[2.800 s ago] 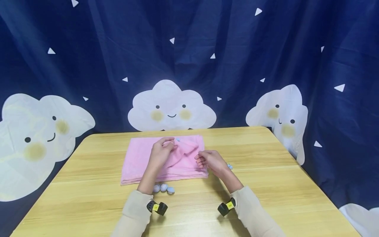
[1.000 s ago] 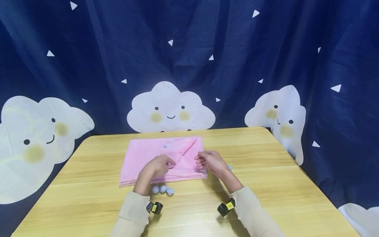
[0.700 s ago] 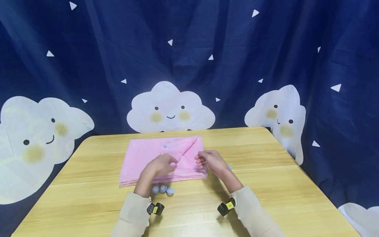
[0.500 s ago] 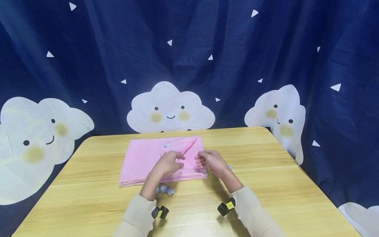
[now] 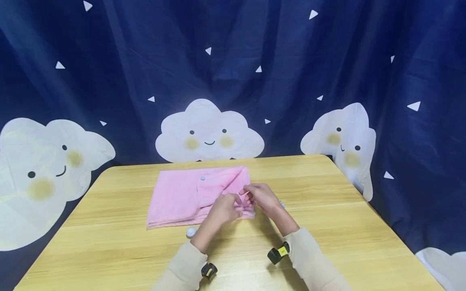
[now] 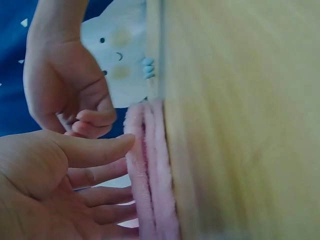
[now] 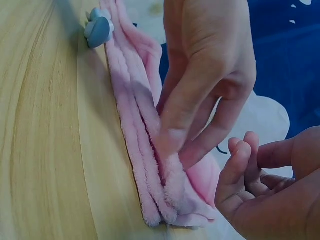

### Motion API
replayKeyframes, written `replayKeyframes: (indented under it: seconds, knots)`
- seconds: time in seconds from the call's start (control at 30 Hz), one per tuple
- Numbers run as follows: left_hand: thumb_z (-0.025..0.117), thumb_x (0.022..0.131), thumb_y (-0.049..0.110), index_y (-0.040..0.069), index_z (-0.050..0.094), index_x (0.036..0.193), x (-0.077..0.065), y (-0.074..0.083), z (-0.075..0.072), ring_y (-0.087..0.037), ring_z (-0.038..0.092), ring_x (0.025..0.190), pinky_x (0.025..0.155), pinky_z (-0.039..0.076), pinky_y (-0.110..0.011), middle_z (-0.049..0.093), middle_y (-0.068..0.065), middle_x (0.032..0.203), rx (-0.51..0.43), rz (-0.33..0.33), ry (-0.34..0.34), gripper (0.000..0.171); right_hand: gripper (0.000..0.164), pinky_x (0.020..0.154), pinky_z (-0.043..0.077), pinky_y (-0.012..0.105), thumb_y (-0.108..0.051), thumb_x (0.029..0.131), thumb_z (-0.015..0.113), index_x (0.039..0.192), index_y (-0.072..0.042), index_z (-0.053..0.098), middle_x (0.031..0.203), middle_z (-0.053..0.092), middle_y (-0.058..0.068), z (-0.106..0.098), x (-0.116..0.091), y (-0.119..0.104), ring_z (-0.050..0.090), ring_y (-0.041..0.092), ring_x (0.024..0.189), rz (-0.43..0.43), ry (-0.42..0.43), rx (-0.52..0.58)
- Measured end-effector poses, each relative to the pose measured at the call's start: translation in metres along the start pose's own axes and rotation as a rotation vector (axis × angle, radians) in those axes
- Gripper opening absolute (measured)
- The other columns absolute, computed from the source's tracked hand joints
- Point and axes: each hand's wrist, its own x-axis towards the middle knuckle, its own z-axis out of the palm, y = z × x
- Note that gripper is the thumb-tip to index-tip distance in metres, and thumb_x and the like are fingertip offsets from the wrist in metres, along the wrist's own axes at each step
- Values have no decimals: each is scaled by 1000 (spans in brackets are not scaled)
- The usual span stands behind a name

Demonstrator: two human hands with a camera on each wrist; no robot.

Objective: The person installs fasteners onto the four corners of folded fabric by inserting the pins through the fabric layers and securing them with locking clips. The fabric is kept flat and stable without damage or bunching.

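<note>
A folded pink plush cloth (image 5: 178,194) lies on the table, its layered front edge facing me and its upper right part turned back in a crease. My left hand (image 5: 225,208) is at the front edge near the right end. In the left wrist view its thumb (image 6: 107,150) meets the cloth's edge, the fingers straight and spread behind. My right hand (image 5: 263,199) hovers by the cloth's right end, fingers loosely curled with nothing seen in them. A small light blue round piece (image 5: 202,178) sits on top of the cloth.
A pale round piece (image 5: 191,232) lies before the cloth; my left forearm covers that spot's right side. Small blue pieces (image 5: 282,204) lie beyond my right wrist. The wooden table (image 5: 109,242) ends at a dark blue curtain (image 5: 233,72) with white clouds.
My left hand has let the turned-back cloth down and moved right and nearer along the front edge, towards my right hand. The blue piece on top came into view. My right hand barely moved.
</note>
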Motion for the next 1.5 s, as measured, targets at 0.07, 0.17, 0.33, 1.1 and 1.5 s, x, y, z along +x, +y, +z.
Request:
replayKeyframes:
  seconds: [0.07,0.17,0.33,1.1,1.5]
  knots:
    - [84,75,7,4,74,93,0,-2,3,-30,69,86,82,55,-43,76,-12,92,28,17,18,21,29,56,43,19,-13,99,55,102,13,69,65,57,0,1,0,0,53,9,62,-1,7,-4]
    - [83,74,5,6,75,84,0,-4,5,-22,63,72,70,53,-36,74,-7,80,43,26,42,12,28,55,43,19,-13,98,55,100,11,70,63,56,-1,1,1,0,53,9,60,3,13,-15]
    - [78,77,2,8,75,77,1,-5,4,-15,53,62,62,47,-31,71,-3,74,28,11,54,7,27,55,43,21,-15,99,55,99,7,71,61,57,0,2,3,2,52,9,56,17,12,-55]
    - [72,87,3,8,71,83,5,-6,-15,-15,55,64,63,46,-30,63,1,69,-130,-96,191,6,55,59,48,28,12,71,50,124,7,64,89,67,21,-10,1,6,58,19,72,-63,-146,-369]
    - [72,91,12,3,76,102,5,-5,-16,-20,67,76,72,55,-38,76,-8,87,-159,-101,179,14,20,70,55,35,-12,98,59,101,5,68,89,67,19,-5,-1,3,62,22,78,-48,-20,-280]
